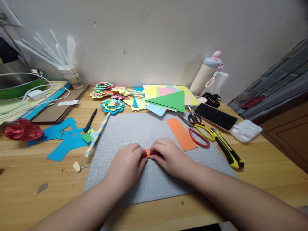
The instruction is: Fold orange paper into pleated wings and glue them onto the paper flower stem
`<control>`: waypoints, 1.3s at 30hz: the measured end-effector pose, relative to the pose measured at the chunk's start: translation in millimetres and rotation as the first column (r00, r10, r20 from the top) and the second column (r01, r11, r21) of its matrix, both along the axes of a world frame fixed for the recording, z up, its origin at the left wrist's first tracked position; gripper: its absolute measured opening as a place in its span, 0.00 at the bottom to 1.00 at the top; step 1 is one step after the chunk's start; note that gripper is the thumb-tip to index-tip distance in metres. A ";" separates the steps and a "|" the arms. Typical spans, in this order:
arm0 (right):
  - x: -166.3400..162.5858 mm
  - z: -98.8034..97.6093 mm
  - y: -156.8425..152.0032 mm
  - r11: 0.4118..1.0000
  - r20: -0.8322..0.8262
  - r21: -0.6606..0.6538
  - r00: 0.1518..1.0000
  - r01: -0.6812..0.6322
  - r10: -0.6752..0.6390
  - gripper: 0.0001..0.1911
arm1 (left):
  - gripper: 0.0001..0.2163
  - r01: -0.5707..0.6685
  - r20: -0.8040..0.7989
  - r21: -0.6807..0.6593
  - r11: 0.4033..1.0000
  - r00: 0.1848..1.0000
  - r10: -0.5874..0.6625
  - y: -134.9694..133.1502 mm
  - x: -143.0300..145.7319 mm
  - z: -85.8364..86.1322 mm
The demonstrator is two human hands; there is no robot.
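Both of my hands rest on the grey cutting mat (pixel 134 128) and meet over a small folded piece of orange paper (pixel 148 153). My left hand (pixel 127 163) pinches its left end with curled fingers. My right hand (pixel 168 157) presses on its right end, fingers closed over it. Most of the paper is hidden under my fingers. A larger orange paper strip (pixel 181 133) lies flat on the mat to the right of my hands.
Red and yellow scissors (pixel 201 133), a yellow utility knife (pixel 228 150) and a phone (pixel 215 116) lie at the right. Coloured paper sheets (pixel 166 98) and paper flowers (pixel 112 106) sit behind the mat. Blue scraps (pixel 64 138), a pen (pixel 90 120) and a striped straw (pixel 97 134) lie at the left.
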State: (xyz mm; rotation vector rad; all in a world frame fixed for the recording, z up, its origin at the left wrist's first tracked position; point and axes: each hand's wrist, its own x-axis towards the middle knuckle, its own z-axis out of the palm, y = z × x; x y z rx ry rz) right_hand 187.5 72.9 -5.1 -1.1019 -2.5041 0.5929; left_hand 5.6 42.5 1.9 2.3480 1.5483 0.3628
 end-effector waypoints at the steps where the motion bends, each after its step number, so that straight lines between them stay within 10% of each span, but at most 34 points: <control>1: 0.1 -0.8 -0.1 1.000 -0.004 0.002 1.000 0.002 -0.002 0.02 | 0.07 -0.001 -0.004 0.003 1.000 1.000 0.001 0.1 0.2 -0.1; 39: -10.8 -4.8 -10.9 0.990 0.239 0.119 0.965 0.079 -0.105 0.04 | 0.10 0.040 -0.405 0.053 0.998 0.914 -0.015 -6.2 15.9 -1.8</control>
